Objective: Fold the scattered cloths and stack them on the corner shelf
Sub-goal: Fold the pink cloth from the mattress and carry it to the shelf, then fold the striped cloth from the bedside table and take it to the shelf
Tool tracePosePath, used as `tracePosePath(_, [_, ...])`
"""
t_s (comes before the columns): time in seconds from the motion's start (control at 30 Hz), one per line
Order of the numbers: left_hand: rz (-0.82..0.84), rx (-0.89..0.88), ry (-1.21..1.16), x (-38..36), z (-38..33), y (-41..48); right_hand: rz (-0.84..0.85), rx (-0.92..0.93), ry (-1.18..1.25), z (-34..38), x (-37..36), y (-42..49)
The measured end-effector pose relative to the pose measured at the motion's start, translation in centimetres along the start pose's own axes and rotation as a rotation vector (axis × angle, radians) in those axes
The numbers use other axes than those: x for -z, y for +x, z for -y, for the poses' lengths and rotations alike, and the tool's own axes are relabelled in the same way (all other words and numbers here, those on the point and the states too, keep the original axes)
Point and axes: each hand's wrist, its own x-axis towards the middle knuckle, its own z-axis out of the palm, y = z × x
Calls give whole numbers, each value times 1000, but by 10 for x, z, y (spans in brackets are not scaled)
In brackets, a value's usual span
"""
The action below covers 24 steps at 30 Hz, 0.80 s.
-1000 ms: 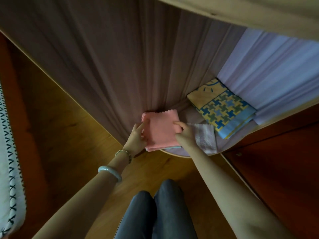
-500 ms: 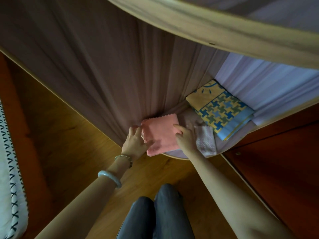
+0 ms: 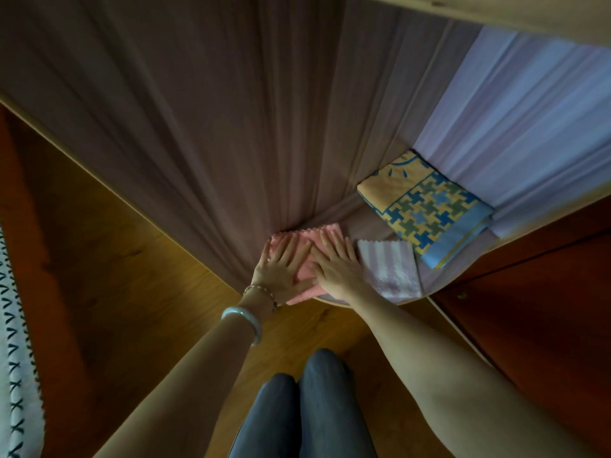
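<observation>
A folded pink cloth [image 3: 305,274] lies at the left end of the corner shelf [image 3: 439,278], against the left wall. My left hand [image 3: 281,267] and my right hand [image 3: 335,262] both rest flat on top of it, fingers spread, side by side. To the right of the pink cloth lies a folded white and pale pink striped cloth [image 3: 390,269]. Further back right sits a folded yellow and blue patterned cloth [image 3: 426,206].
The shelf's wood-grain walls meet in a corner behind the cloths. A higher shelf edge [image 3: 529,14] crosses the top of the view. A wooden floor [image 3: 139,266] lies below, my knees [image 3: 307,411] in dark trousers over it. A white stitched fabric [image 3: 13,375] is at the far left.
Both hands have let go of the pink cloth's edges and now lie flat on it. The cloth has settled onto the shelf.
</observation>
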Motion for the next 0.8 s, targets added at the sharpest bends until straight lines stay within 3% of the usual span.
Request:
tracePosePath(0.17, [-89, 86, -271, 49, 1, -37, -89, -104, 244, 11, 50, -31])
tracePosePath(0.3, [-211, 110, -641, 107, 4, -98, -214, 61, 311, 29, 97, -82])
tracePosePath(0.47, [-416, 79, -975, 184, 1, -180, -304, 66, 829, 98, 207, -156])
tracePosePath(0.63, [-651, 160, -1150, 240, 6, -256, -156, 231, 1193, 155, 285, -197])
tracePosePath(0.8, [-959, 329, -1149, 287, 12, -328, -22, 475, 1246, 206, 339, -204])
